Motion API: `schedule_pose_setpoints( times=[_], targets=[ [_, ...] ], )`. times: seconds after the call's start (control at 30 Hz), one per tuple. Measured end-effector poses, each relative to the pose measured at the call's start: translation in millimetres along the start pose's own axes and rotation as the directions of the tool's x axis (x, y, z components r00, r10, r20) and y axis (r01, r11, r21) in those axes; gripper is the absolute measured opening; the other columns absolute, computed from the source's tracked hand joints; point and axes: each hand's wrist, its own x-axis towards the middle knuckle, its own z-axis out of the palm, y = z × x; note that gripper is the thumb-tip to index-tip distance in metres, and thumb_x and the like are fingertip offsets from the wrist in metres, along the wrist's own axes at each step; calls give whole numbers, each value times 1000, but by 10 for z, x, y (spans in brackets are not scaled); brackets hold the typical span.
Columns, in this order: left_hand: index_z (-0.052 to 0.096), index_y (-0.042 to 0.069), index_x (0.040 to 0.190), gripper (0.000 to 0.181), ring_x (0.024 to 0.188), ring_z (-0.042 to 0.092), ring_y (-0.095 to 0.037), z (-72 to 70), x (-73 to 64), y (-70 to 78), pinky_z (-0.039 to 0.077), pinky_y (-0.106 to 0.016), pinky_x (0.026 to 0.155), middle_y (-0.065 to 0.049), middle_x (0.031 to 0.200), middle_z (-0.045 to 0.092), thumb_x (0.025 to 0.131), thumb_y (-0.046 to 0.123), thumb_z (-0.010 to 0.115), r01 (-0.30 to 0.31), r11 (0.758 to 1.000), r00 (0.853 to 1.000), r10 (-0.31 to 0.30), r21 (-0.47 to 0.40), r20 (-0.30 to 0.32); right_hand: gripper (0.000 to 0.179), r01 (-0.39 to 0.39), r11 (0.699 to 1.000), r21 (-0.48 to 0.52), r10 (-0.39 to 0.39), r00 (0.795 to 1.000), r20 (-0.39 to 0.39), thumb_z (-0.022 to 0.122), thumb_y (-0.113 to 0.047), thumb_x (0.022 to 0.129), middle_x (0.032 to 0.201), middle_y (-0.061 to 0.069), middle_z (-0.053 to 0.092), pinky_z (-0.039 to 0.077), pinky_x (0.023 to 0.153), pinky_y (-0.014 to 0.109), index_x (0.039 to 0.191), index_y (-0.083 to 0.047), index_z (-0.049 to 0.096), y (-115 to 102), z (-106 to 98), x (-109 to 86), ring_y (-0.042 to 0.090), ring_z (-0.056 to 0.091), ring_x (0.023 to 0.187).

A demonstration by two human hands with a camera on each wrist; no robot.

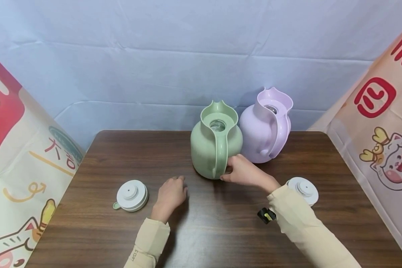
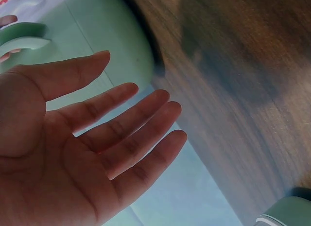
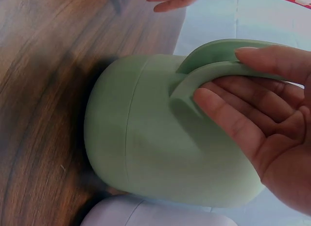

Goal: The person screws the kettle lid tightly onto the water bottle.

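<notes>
A green thermos jug [image 1: 202, 150] stands upright without its lid near the table's back edge, its handle [image 1: 221, 152] facing the person. My right hand [image 1: 246, 172] holds the lower part of that handle; in the right wrist view the thumb [image 3: 265, 58] lies on one side and the fingers pass behind it. To the left and nearer the person, my left hand [image 1: 171, 193] is low over the table, apart from the jug. Its fingers [image 2: 141, 133] are spread loosely in the left wrist view, with nothing in the palm.
Close behind the green jug to the right stands a purple thermos jug [image 1: 251, 132], lidless too. A white lid [image 1: 131, 195] with a green tab lies at left on the wooden table [image 1: 204, 238]. Another white lid [image 1: 305, 189] and a small black-and-yellow object [image 1: 264, 215] lie beside the right sleeve.
</notes>
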Motion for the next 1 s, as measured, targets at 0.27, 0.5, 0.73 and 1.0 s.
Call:
schedule_pose_setpoints(
  times=[0.27,0.5,0.73,1.0],
  targets=[
    [61,1,106,27,86,60,-34,-43,22,28,48,-45,69,-16,95,62,83,15,64,-12,1000,1000,12,-10,-12,17,9,1000,-8,-9,1000,6,74,-8,67,79,-7,63,46,72,30,83,-10,69,-33,26,-58,9,53,75],
    [58,-1,114,34,94,59,-35,-93,68,60,47,-45,77,-19,104,61,84,15,63,-20,999,1000,20,-30,-4,22,-8,1000,-15,8,1000,1,75,-8,67,86,-4,64,45,78,34,88,-10,69,-82,52,-108,14,56,85],
    [55,-1,119,38,101,56,-35,-117,90,86,45,-45,82,-20,111,59,85,14,63,-33,999,999,33,-43,-14,16,21,999,-37,-20,1000,20,76,-9,67,81,-6,64,45,75,32,81,-11,69,-133,77,-141,13,57,80],
    [52,-1,123,43,103,55,-36,-151,104,103,44,-46,84,-20,114,58,85,14,62,-46,995,999,44,-88,-22,18,47,997,-69,-46,999,17,77,-11,65,84,-4,63,44,77,34,81,-13,69,-153,87,-179,16,57,84]
  ],
)
